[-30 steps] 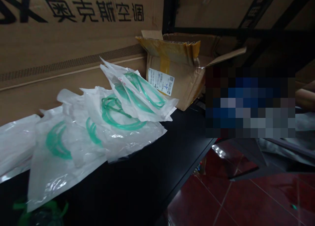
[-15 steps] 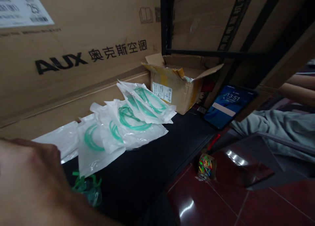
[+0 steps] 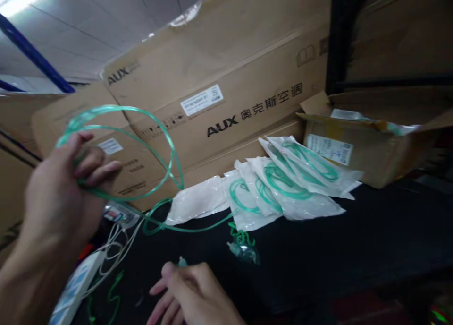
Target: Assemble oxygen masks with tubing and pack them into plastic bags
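My left hand is raised on the left with its fingers wrapped around a loosely coiled green tube. The tube's lower loops trail down to the black surface and run right towards the white packets. Low in the middle, my right hand has its fingers loosely bent and apart. A small pale-teal piece shows just beyond its thumb; I cannot tell whether they touch. Nearby lies a clear greenish mask with a green strap. Several white packets with coiled green tubing overlap behind it.
An opened cardboard box stands at the right. A large AUX carton rises behind the packets. At lower left are a white power strip, white cables and a green strap.
The view has swung left and up. My left hand now shows on the left with the coiled green tube, and my right hand is visible low in the middle. The packets appear farther right.
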`<act>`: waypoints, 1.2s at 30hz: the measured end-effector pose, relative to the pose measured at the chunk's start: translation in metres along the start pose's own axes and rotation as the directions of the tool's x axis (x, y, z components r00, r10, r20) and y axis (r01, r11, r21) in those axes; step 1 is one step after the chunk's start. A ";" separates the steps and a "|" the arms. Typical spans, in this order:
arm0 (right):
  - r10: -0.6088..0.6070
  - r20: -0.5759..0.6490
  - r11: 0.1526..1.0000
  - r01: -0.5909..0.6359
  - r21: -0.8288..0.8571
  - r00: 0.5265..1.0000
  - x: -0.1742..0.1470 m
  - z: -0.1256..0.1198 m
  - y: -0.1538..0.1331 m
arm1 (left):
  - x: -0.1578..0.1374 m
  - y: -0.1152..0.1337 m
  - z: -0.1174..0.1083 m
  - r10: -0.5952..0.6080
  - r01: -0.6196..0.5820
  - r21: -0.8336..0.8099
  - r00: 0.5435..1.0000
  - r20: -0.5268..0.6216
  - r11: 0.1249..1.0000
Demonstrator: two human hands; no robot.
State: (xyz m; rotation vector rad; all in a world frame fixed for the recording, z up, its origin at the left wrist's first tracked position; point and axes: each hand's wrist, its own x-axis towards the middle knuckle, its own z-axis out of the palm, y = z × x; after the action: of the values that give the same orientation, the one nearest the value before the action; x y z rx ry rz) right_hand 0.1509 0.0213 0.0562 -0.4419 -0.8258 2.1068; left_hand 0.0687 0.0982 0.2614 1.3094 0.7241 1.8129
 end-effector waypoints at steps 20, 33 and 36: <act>-0.164 -0.310 0.967 0.214 0.136 0.936 0.056 0.018 -0.013 | -0.099 -0.049 -0.111 -0.363 0.409 0.089 0.875 -0.322 0.908; -0.455 -0.303 0.814 0.253 -0.523 0.838 0.091 0.001 -0.003 | -0.091 -0.099 -0.159 -0.514 0.607 0.135 0.753 -0.411 0.783; -0.372 -0.186 0.803 0.214 -0.556 0.910 0.096 -0.009 -0.016 | -0.085 -0.105 -0.164 -0.518 0.618 0.187 0.759 -0.395 0.764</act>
State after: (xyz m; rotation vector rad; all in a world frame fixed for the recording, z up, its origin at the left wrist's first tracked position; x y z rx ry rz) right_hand 0.1067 0.1084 0.0576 -0.8294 -1.2114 1.4584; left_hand -0.0453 0.0821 0.0835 0.8219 1.4680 1.4333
